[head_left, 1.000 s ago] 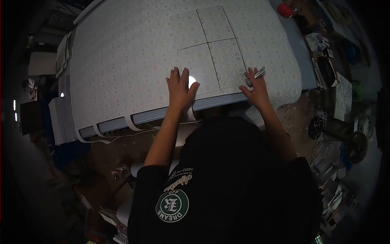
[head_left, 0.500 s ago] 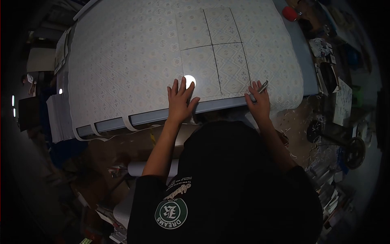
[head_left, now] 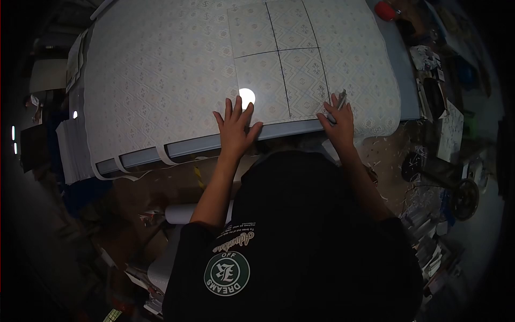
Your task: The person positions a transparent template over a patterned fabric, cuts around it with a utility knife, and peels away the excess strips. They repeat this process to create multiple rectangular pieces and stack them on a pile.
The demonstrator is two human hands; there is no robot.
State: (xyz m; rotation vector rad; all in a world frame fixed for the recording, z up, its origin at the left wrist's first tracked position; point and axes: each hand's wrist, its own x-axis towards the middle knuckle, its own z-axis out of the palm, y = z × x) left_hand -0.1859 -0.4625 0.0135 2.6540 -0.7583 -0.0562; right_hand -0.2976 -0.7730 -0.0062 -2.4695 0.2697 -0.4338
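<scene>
A pale patterned sheet [head_left: 161, 80] covers the table before me. On it, towards the right, lies a rectangular piece [head_left: 255, 75] crossed by dark straight lines. My left hand [head_left: 234, 131] rests with fingers spread at the near edge of that piece, fingertips right by a round bright white spot [head_left: 247, 97]. At the near right corner is my right hand [head_left: 339, 126], fingers partly bent, keeping a slim silver pen-like tool [head_left: 341, 102] against the palm side. Its fingertips are down by the right-hand dark line.
The table's blue-grey edge [head_left: 198, 147] runs along the near side, with pale strips looped over it at left. A red round object [head_left: 384, 11] sits at the far right. Stacked sheets [head_left: 74, 150] stand left, a white roll [head_left: 182, 213] lies below, and scraps litter the floor.
The view has shifted, so the table and lines sit slightly higher. The fingers of my right hand have moved a little left, and the silver tool has turned more upright.
</scene>
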